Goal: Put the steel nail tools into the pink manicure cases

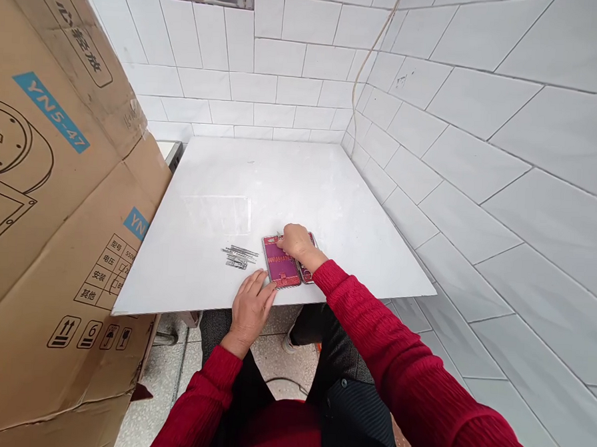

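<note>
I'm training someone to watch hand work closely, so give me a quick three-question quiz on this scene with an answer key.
1. Multiple choice: which is over the open red-and-purple rectangular case?
a) the left hand
b) the right hand
c) neither hand

2. Fill in the blank: from the person's view, the loose pile of slim silvery metal tools lies to the ____ of the case.

3. True or false: a large brown cardboard box with printed markings stands on the left side of the flat white tabletop.

Key: 1. b; 2. left; 3. true.
</note>
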`<state>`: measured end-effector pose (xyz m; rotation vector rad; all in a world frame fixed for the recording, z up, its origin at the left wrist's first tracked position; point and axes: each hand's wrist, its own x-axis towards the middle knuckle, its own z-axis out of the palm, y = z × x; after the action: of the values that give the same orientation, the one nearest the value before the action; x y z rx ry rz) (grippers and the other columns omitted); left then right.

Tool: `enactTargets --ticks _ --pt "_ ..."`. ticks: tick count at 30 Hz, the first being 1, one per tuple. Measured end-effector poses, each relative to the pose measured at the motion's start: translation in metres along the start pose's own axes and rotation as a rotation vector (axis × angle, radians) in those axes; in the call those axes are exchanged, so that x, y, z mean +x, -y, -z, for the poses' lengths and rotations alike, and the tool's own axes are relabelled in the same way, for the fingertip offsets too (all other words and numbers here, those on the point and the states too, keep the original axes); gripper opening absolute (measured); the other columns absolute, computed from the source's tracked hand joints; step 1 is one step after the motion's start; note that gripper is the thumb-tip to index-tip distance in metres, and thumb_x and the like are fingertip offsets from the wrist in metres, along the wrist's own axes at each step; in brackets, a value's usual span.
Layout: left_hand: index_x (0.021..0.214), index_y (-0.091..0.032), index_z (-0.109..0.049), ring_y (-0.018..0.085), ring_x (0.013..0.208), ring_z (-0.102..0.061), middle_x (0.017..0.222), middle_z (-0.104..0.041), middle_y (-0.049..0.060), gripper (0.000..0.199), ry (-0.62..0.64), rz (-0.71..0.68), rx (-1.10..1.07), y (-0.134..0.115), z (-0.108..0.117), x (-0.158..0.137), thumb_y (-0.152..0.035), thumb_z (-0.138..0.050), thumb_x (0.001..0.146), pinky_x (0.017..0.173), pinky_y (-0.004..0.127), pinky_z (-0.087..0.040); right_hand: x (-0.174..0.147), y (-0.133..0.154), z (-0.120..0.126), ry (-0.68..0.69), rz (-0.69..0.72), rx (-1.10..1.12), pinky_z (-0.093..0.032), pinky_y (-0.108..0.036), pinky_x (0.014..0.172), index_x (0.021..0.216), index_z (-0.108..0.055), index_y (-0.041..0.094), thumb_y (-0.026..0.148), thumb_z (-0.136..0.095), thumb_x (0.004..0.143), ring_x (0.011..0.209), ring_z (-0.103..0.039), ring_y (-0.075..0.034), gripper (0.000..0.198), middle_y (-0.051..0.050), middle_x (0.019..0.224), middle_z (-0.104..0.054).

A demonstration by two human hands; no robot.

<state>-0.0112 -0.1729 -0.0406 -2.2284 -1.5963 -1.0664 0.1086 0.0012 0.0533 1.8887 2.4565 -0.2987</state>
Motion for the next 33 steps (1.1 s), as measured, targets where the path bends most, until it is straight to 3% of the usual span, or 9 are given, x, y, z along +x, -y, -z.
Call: enactTargets --ticks 7,15,19,23,29,33 --pt "0.11 -0.019 -0.071 0.03 0.122 -0.065 0.126 -0.069 0.015 0.017 0.003 0.001 0.004 -0.002 0.001 -0.002 -0.021 -0.058 0.099 0.104 0.051 -0.055 0.02 0.016 0.007 0.029 0.098 -0.046 -0.049 -0.027 0.072 0.104 -0.077 0.011 0.027 -0.064 0.09 0.093 -0.073 -0.026 0.025 -0.017 0.099 -0.077" --pt "0.112 -0.021 -0.072 0.028 0.124 -0.064 0.126 -0.069 0.013 0.019 0.008 0.037 -0.017 -0.004 0.003 -0.004 -0.023 -0.058 0.1 0.104 0.05 -0.056 0.022 0.083 0.006 0.073 0.408 -0.155 -0.051 -0.028 0.081 0.112 -0.076 0.012 0.023 -0.066 0.088 0.104 -0.072 -0.027 0.029 -0.019 0.111 -0.076" --pt "0.112 -0.021 -0.071 0.027 0.123 -0.065 0.126 -0.07 0.012 0.019 0.002 0.027 0.0 -0.004 0.004 -0.003 -0.024 -0.057 0.1 0.104 0.049 -0.057 0.016 0.094 0.001 0.127 0.469 -0.125 -0.05 -0.028 0.079 0.109 -0.076 0.014 0.021 -0.064 0.088 0.102 -0.071 -0.026 0.026 -0.015 0.108 -0.077" --pt "0.112 -0.021 -0.071 0.028 0.122 -0.065 0.126 -0.07 0.013 0.018 -0.006 0.011 0.004 -0.002 0.004 -0.002 -0.023 -0.057 0.1 0.102 0.048 -0.057 0.012 0.061 0.011 0.048 0.436 0.06 -0.046 -0.026 0.076 0.11 -0.075 0.018 0.02 -0.059 0.091 0.099 -0.07 -0.021 0.025 -0.008 0.108 -0.077" --pt "0.113 -0.021 -0.07 0.03 0.122 -0.065 0.127 -0.07 0.013 0.018 -0.02 -0.025 0.009 0.003 0.001 0.002 -0.022 -0.058 0.1 0.101 0.049 -0.057 -0.004 -0.051 0.015 -0.143 0.156 0.289 -0.04 -0.024 0.068 0.096 -0.074 0.018 0.016 -0.053 0.092 0.08 -0.066 -0.015 0.022 -0.002 0.09 -0.077" --pt "0.115 -0.024 -0.071 0.029 0.123 -0.065 0.128 -0.069 0.012 0.02 -0.012 -0.018 -0.021 0.005 0.0 0.004 -0.025 -0.057 0.1 0.102 0.05 -0.057 -0.017 -0.102 0.003 -0.139 0.056 0.359 -0.041 -0.023 0.067 0.091 -0.074 0.019 0.019 -0.055 0.093 0.081 -0.066 -0.014 0.02 0.0 0.091 -0.076"
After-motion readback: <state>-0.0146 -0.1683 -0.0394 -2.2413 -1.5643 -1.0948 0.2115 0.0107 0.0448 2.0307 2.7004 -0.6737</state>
